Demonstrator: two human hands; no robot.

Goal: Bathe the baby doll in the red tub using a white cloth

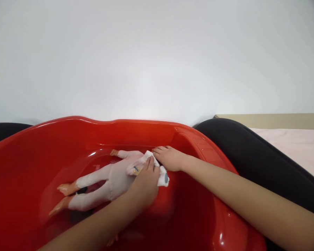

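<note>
Roughly at the tub's centre lay the doll (112, 179), legs toward 8 o'clock, inside the red tub (136, 122). The left hand (145, 186) had its fingers together, clamped down on a white cloth (162, 175) over the doll's chest. At 2 o'clock of it the right hand (171, 158) lay flat, fingers together & straight, on the doll's top end. Step looked like wiping the torso. Next stroke prob. calls for a steady right-hand hold w/ the cloth kept bunched.
</note>
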